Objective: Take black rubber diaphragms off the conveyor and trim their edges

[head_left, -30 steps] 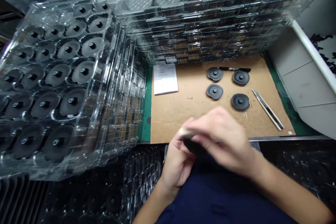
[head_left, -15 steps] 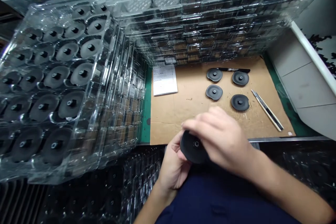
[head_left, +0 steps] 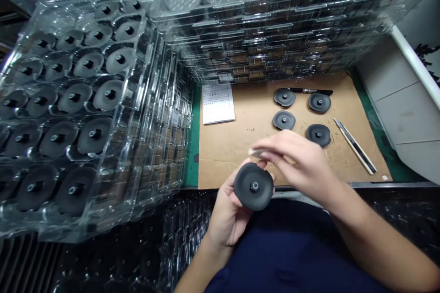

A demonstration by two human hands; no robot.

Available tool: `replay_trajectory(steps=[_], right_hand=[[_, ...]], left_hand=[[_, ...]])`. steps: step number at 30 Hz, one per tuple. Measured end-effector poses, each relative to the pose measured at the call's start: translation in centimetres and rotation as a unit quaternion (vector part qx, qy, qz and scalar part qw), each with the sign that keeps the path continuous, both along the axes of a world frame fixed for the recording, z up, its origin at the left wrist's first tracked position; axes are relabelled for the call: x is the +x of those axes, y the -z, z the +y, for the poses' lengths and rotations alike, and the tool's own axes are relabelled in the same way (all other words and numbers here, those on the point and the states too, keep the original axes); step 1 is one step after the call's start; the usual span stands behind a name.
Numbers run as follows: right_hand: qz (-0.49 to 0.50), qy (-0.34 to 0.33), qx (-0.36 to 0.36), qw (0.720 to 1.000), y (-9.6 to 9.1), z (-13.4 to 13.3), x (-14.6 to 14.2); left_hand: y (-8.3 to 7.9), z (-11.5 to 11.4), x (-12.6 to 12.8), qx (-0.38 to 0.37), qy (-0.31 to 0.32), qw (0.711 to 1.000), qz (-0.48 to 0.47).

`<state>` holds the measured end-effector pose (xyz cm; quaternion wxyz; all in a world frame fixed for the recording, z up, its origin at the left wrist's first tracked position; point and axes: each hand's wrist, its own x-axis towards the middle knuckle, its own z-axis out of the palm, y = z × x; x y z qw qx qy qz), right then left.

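Observation:
A round black part with a raised stud at its centre faces up in my left hand, whose fingers are closed around its edge from below. Just past the disc's far edge, my right hand pinches a small pale piece; its kind is too small to make out. Several similar black discs lie stud-up on the brown cardboard sheet beyond my hands.
On the cardboard are a white printed paper, a craft knife and a black pen-like tool. Stacked clear plastic trays filled with discs rise at left; another stack stands behind. A pale panel borders the right.
My right hand has drawn back from over the disc to its far side, uncovering the disc's face and stud. The pale piece in its fingers now shows. My left hand keeps its hold.

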<state>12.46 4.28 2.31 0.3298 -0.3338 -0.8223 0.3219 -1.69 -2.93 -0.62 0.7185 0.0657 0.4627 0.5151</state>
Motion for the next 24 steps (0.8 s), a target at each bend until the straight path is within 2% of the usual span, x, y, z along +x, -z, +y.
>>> replay_trajectory(steps=[2,4,7,10,14,19,22,24], right_hand=[[-0.024,0.086,-0.073,0.993,1.4,0.6,1.3],[-0.05,0.128,-0.143,0.98,3.0,0.5,2.6],[-0.067,0.116,-0.23,0.964,5.0,-0.9,3.8],[-0.076,0.092,-0.284,0.951,6.5,-2.7,4.1],[-0.075,0.077,-0.295,0.95,7.5,-4.1,4.0],[-0.068,0.096,-0.305,0.945,8.1,-3.9,4.3],[-0.066,0.139,-0.291,0.944,7.3,-3.1,4.7],[-0.062,0.174,-0.248,0.951,5.7,-2.6,4.6]], left_hand=[[0.0,0.0,-0.3,0.025,0.014,0.997,-0.075],[0.1,0.0,-0.5,0.043,0.026,0.989,-0.136],[0.3,0.0,-0.8,0.051,0.028,0.984,-0.17],[0.4,-0.1,-0.9,0.044,0.023,0.981,-0.188],[0.4,-0.2,-0.8,0.03,0.029,0.978,-0.206],[0.3,-0.2,-0.7,0.031,0.042,0.977,-0.205],[0.2,-0.3,-0.6,0.031,0.047,0.979,-0.196],[0.1,-0.4,-0.5,0.033,0.048,0.979,-0.197]])
